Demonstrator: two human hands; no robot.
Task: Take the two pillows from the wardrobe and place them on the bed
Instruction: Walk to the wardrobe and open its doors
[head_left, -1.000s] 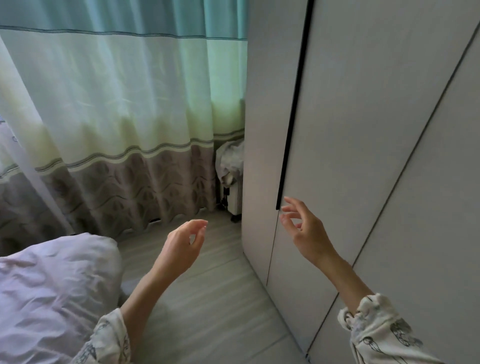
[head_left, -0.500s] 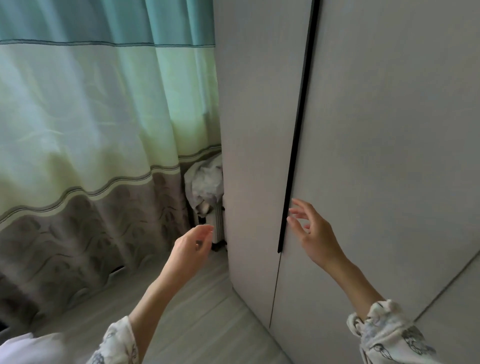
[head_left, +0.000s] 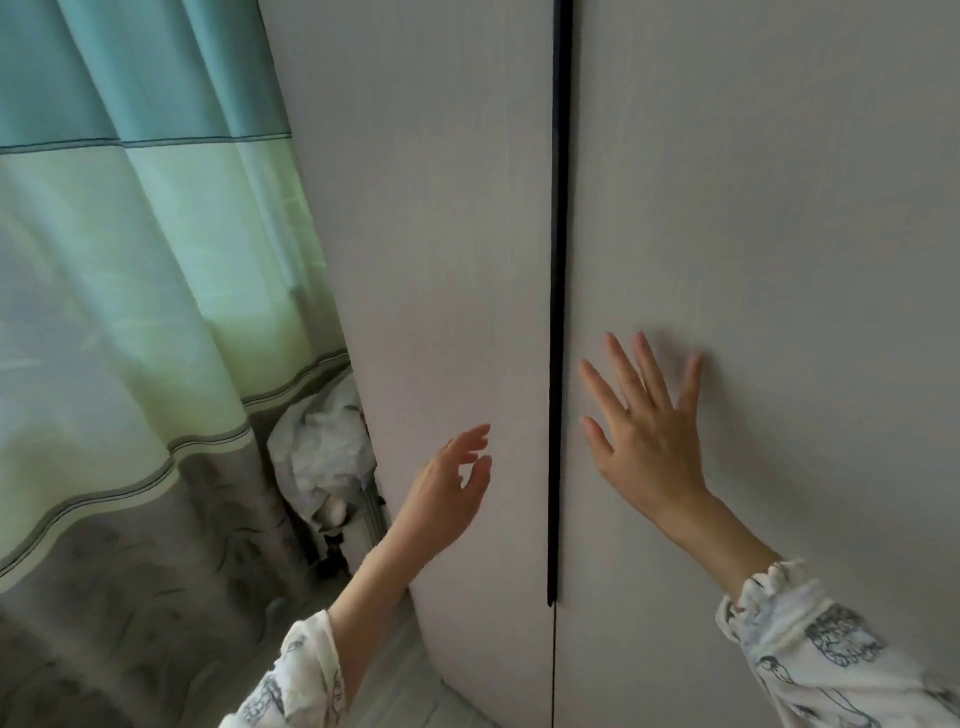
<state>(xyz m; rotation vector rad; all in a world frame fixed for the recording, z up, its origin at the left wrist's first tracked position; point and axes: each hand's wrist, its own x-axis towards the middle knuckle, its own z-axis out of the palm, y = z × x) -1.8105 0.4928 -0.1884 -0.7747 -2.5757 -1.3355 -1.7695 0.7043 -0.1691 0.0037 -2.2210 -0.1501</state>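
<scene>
R hand (head_left: 647, 441) had moved from the dark handle strip (head_left: 557, 364) to lie flat, fingers spread, on the wardrobe door (head_left: 779, 234) just R of it. L hand (head_left: 449, 499) hovered, released. Doors shut; pillows unseen, presumably inside.

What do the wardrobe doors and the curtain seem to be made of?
Wardrobe doors: probably laminated board, matte pale grey, with faint vertical grain lines. Curtain: woven fabric, thin enough to glow with daylight, hanging in soft folds, in teal, pale green and grey bands.
</scene>
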